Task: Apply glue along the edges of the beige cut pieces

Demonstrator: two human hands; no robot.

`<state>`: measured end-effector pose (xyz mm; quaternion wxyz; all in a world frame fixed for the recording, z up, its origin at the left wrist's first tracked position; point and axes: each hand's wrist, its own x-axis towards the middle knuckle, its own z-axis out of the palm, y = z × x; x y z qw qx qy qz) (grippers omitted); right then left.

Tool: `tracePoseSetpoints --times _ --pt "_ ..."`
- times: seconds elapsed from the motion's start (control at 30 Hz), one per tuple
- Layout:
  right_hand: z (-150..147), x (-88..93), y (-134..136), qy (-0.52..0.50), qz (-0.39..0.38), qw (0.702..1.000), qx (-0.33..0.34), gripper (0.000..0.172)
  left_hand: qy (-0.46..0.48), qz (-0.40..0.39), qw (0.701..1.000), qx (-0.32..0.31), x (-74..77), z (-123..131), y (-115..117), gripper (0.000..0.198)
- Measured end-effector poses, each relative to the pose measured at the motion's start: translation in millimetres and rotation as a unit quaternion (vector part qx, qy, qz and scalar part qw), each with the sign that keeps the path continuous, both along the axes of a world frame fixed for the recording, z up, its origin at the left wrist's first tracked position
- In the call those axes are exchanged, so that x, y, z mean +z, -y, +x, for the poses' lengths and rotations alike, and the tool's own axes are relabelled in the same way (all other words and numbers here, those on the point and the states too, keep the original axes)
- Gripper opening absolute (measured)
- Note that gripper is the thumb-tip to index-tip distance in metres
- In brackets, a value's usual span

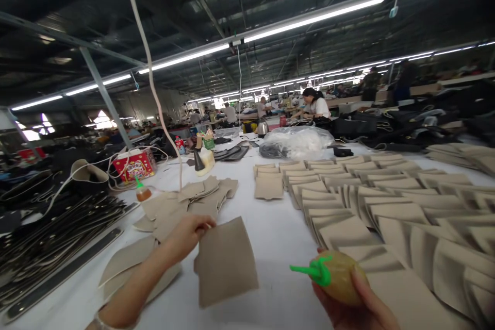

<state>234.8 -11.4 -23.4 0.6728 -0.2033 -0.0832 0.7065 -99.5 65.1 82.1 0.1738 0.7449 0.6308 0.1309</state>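
My left hand (188,237) pinches the upper left edge of a flat taupe panel (228,263), which looks like leather or fabric and has a small tab on its left side. In my right hand (363,294) is a yellowish squeeze bottle (342,277), held tilted with its green nozzle (305,270) pointing left toward the panel. A gap separates the nozzle from the panel. Beyond my left hand lies a loose pile of similar taupe pieces (209,191). Rows of overlapping taupe panels (348,227) spread across the right of the white table (278,247).
Black strips (58,242) are heaped at the left. A second green-tipped bottle (143,191) stands near a red box (135,164). A clear plastic bag (296,142) lies farther back. A pale cable (149,56) hangs down to the table. A person (315,105) sits beyond.
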Motion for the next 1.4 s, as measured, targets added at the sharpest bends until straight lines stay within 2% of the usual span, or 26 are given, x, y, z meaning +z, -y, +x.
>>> tracePoseSetpoints --times 0.07,0.2,0.3,0.37,0.43,0.57,0.7,0.83,0.93,1.2,1.4 --pt "-3 2.5 6 0.031 0.012 0.999 -0.01 0.04 -0.004 -0.039 0.999 -0.02 -20.8 14 8 0.04" --pt "-3 4.0 15 0.121 0.025 0.992 -0.039 0.048 -0.062 0.017 0.998 0.012 -59.9 53 31 0.035" --pt "2 8.8 19 0.199 0.042 0.977 -0.072 0.058 -0.072 -0.013 0.996 0.044 -76.2 88 53 0.036" --pt "5 15.6 20 0.242 0.057 0.965 -0.087 0.063 -0.074 -0.053 0.995 0.046 -82.7 110 65 0.043" --pt "7 22.3 22 0.278 0.072 0.953 -0.096 0.064 -0.083 -0.061 0.994 0.047 -87.3 124 72 0.044" --pt "11 25.2 27 0.311 0.076 0.944 -0.085 0.064 -0.099 -0.054 0.993 0.04 -90.2 127 73 0.039" --pt "11 20.9 34 0.341 0.058 0.935 -0.082 0.068 -0.11 -0.06 0.992 0.034 -83.3 113 76 0.039" --pt "4 23.5 36 0.402 0.068 0.908 -0.099 0.06 -0.154 -0.076 0.984 0.045 -75.8 108 80 0.033" --pt "-2 26.4 34 0.448 0.078 0.884 -0.107 0.061 -0.185 -0.08 0.978 0.048 -73.7 113 79 0.03" --pt "-7 27.2 25 0.471 0.112 0.868 -0.112 0.06 -0.208 -0.066 0.976 0.025 -75.2 115 75 0.027" --pt "-8 25.1 16 0.54 0.132 0.825 -0.101 0.06 -0.209 -0.061 0.976 0.012 -75.8 111 73 0.037"
